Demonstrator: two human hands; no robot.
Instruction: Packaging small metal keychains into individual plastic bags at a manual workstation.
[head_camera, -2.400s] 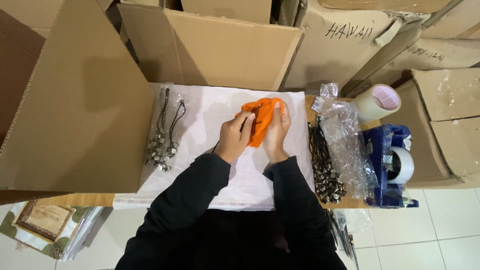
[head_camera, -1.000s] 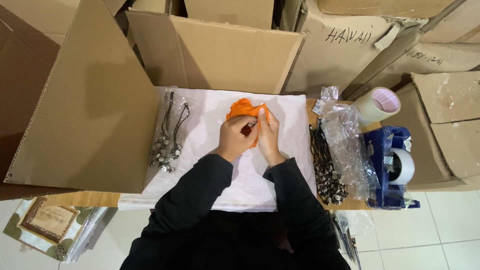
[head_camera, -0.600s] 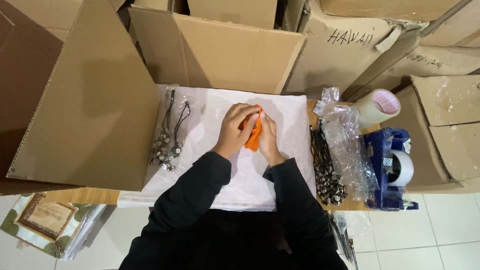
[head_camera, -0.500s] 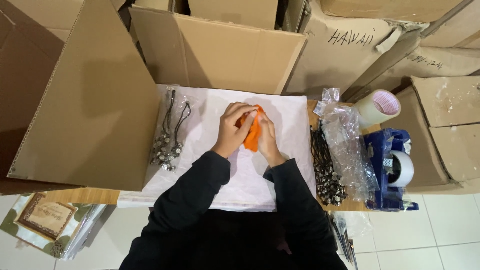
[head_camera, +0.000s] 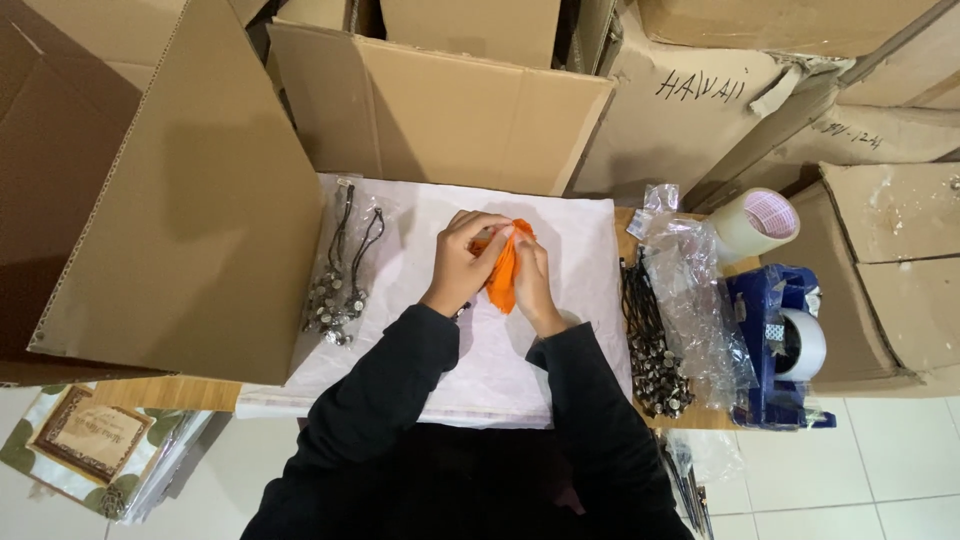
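Orange pouch (head_camera: 503, 276) crumpled, pinched between both hands.

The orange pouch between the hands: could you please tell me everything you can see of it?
The orange pouch looks like soft, thin fabric, bright and plain, crumpled into a narrow upright fold. Only a strip shows, as the left hand covers one side and the right hand presses against the other. It sits over the white paper sheet on the table; whether it rests on the sheet or is lifted cannot be told.

Orange cloth pouch (head_camera: 503, 272), crumpled upright over the white sheet (head_camera: 590, 260)
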